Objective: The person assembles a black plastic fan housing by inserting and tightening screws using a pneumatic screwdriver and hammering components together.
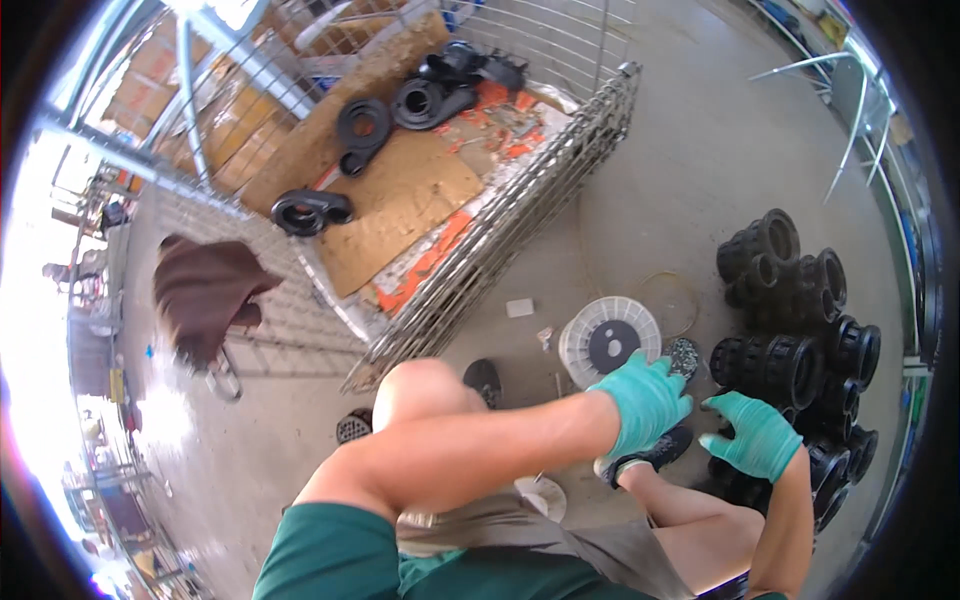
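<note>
My left hand [648,402], in a teal glove, reaches over the near right rim of a white spool [583,340] with a dark centre. Its fingers are stretched out and I see nothing in them. To its right, my right hand [757,436] wears a matching glove, thumb and fingers apart, with nothing visible between them. Beside that hand stand several stacks of black ribbed plastic pieces [765,368] with round openings; the hand partly covers the nearer ones. Whether it touches them I cannot tell. My shoe [660,448] shows below the left hand.
A wire mesh cage [500,225] stands ahead to the left, with cardboard [405,195] and several black ring-shaped pieces [362,125] inside. A brown cloth [210,290] hangs on its side. A loop of thin strap [690,300] and a small white piece [520,308] lie on the floor.
</note>
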Demonstrator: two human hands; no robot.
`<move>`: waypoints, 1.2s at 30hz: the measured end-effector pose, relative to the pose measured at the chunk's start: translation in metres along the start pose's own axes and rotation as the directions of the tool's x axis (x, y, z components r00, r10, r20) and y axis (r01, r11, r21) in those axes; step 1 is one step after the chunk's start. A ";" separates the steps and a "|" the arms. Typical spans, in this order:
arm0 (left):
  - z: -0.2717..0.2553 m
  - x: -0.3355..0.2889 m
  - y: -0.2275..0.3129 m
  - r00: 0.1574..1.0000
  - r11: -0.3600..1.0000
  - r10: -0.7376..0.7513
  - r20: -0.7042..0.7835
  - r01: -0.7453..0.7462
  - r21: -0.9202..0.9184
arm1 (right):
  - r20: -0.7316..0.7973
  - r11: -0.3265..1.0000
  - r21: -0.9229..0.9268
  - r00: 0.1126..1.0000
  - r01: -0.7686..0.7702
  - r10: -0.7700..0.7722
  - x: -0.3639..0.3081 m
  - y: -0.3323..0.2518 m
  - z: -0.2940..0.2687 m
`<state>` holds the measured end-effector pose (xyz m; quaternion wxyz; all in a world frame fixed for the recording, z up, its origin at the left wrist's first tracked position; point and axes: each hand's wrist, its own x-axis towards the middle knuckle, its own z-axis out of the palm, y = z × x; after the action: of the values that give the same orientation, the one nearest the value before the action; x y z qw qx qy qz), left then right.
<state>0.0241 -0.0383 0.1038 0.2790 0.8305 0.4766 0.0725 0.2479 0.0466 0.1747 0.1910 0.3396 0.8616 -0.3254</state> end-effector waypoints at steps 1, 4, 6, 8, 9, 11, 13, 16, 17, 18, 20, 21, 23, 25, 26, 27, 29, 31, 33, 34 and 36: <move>-0.003 -0.003 0.001 0.999 0.999 0.033 0.004 -0.033 -0.010 | 0.002 0.999 0.008 0.999 0.032 -0.032 -0.005 -0.006 0.010; -0.018 -0.006 0.004 0.992 0.992 0.113 -0.060 -0.116 -0.044 | -0.177 0.998 -0.025 0.982 0.063 -0.066 -0.024 -0.023 0.028; -0.037 -0.008 0.002 0.997 0.998 0.008 -0.081 -0.013 -0.054 | -0.222 0.996 -0.031 0.971 0.082 -0.086 -0.015 -0.021 0.045; -0.057 -0.014 0.000 0.976 0.998 -0.018 -0.218 0.004 -0.064 | -0.227 0.994 0.066 0.971 0.089 -0.071 -0.011 -0.019 0.055; -0.068 -0.014 -0.002 0.931 0.996 -0.032 -0.363 -0.001 -0.089 | -0.208 0.992 0.110 0.977 0.060 -0.036 -0.009 -0.011 0.060; -0.088 -0.020 -0.018 0.786 0.985 -0.009 -0.618 -0.099 -0.140 | -0.169 0.989 0.146 0.986 0.017 0.008 0.001 -0.009 0.064; -0.117 -0.026 -0.038 0.699 0.980 -0.072 -0.712 -0.082 -0.180 | -0.202 0.994 0.099 0.979 0.055 -0.034 0.007 0.000 0.069; -0.148 -0.029 -0.101 0.571 0.980 -0.197 -0.797 0.084 -0.182 | -0.223 0.994 0.103 0.975 0.041 -0.017 0.000 -0.003 0.058; -0.151 -0.033 -0.135 0.521 0.950 -0.294 -0.801 0.254 -0.183 | -0.215 0.985 0.171 0.976 0.014 0.024 0.000 -0.004 0.055; -0.150 -0.049 -0.184 0.424 0.926 -0.312 -0.850 0.337 -0.172 | -0.211 0.983 0.178 0.978 0.032 0.007 0.005 -0.008 0.052; -0.133 -0.089 -0.270 0.188 0.802 -0.582 -0.791 0.296 -0.519 | -0.190 0.971 0.236 0.982 0.029 0.016 0.016 -0.008 0.050; -0.121 -0.110 -0.294 0.074 0.679 -0.710 -0.700 0.337 -0.653 | -0.200 0.977 0.211 0.980 0.025 0.018 0.020 0.000 0.056; -0.086 -0.204 -0.404 -0.201 0.412 -0.787 -0.584 0.533 -0.739 | -0.221 0.978 0.192 0.975 0.083 -0.040 0.030 0.003 0.056; -0.046 -0.216 -0.428 -0.378 0.009 -0.850 -0.366 0.685 -0.728 | -0.206 0.985 0.169 0.978 0.030 0.006 0.030 0.010 0.054; -0.036 -0.265 -0.462 -0.471 -0.011 -0.829 -0.302 0.554 -0.833 | -0.163 0.975 0.223 0.986 -0.009 0.047 0.035 0.005 0.045; -0.021 -0.289 -0.485 -0.584 -0.072 -0.756 -0.297 0.525 -0.848 | -0.112 0.960 0.270 0.988 -0.075 0.108 0.043 0.003 0.041; -0.005 -0.291 -0.497 -0.589 -0.051 -0.770 -0.244 0.439 -0.897 | -0.121 0.955 0.278 0.983 -0.100 0.138 0.048 0.011 0.043; -0.004 -0.305 -0.515 -0.701 0.012 -0.679 -0.217 0.285 -0.958 | -0.118 0.945 0.301 0.979 -0.125 0.167 0.054 0.020 0.044; -0.006 -0.352 -0.554 -0.770 0.042 -0.604 -0.203 0.224 -0.974 | -0.104 0.934 0.320 0.975 -0.156 0.198 0.067 0.024 0.041; -0.035 -0.428 -0.575 -0.784 0.247 -0.573 -0.240 0.113 -0.962 | -0.112 0.928 0.358 0.982 -0.101 0.150 0.084 0.034 0.045; -0.004 -0.350 -0.582 -0.615 0.255 -0.772 -0.160 -0.070 -0.964 | -0.080 0.918 0.308 0.955 -0.248 0.285 0.076 0.037 0.048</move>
<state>-0.6025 -0.1009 -0.1516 0.0287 -0.1172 0.7812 0.6125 0.2259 0.0692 0.0824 0.1274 0.4980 0.7590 -0.3996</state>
